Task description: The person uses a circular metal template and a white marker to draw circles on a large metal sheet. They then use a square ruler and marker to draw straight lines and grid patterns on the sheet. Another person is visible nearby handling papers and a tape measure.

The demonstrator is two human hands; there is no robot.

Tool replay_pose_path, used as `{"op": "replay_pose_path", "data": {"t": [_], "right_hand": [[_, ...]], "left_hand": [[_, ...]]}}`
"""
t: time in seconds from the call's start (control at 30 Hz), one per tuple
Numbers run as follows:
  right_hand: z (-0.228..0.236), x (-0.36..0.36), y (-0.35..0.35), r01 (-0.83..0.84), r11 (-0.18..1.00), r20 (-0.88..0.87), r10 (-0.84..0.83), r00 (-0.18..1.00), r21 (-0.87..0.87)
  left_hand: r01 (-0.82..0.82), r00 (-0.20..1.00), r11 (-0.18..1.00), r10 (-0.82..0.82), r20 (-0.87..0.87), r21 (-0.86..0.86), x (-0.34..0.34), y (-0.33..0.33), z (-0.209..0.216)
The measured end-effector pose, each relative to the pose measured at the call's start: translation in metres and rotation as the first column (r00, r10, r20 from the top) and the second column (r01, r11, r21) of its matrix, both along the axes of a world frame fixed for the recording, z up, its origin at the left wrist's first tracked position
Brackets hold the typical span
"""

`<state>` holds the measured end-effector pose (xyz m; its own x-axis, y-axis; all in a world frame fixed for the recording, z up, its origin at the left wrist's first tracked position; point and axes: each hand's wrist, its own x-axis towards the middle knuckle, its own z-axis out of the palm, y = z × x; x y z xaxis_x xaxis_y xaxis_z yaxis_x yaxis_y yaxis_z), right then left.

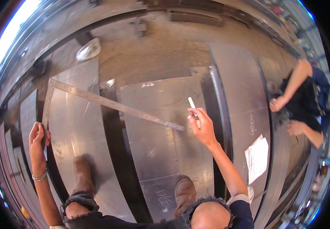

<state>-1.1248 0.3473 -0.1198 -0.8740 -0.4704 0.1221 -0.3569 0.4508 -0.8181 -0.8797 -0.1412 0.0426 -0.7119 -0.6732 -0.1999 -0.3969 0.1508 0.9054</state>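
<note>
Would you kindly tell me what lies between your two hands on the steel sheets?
In the head view, the long arm of a steel framing square spans from the left hand towards the right hand, which holds chalk.

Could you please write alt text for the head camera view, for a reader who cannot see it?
Seen from above, a person stands on steel sheets, the left hand gripping the short leg of a large metal framing square while the right hand holds white chalk near its long blade's tip. A second person works at right, near a paper sheet.
</note>
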Motion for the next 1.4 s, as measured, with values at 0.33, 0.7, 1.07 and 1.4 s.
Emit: {"op": "replay_pose_path", "data": {"t": [0.33,0.7,1.07,1.4], "right_hand": [[-0.012,0.034,0.003,-0.446,0.883,0.224,0.468,0.855,-0.145],[-0.018,0.058,0.079,-0.374,0.921,0.174,0.389,0.905,-0.114],[-0.085,0.085,0.208,-0.081,0.956,-0.082,0.107,0.991,0.281],[-0.066,0.089,0.200,0.097,0.945,-0.121,-0.062,0.991,0.311]], "left_hand": [[-0.430,0.899,0.899,0.435,0.058,-0.084,0.148,0.176,0.044],[-0.449,0.881,0.891,0.454,0.129,-0.068,0.236,0.271,-0.068],[-0.452,0.892,0.866,0.437,0.117,0.213,0.228,0.376,-0.280],[-0.519,0.851,0.835,0.487,0.195,0.182,0.232,0.388,-0.293]]}}
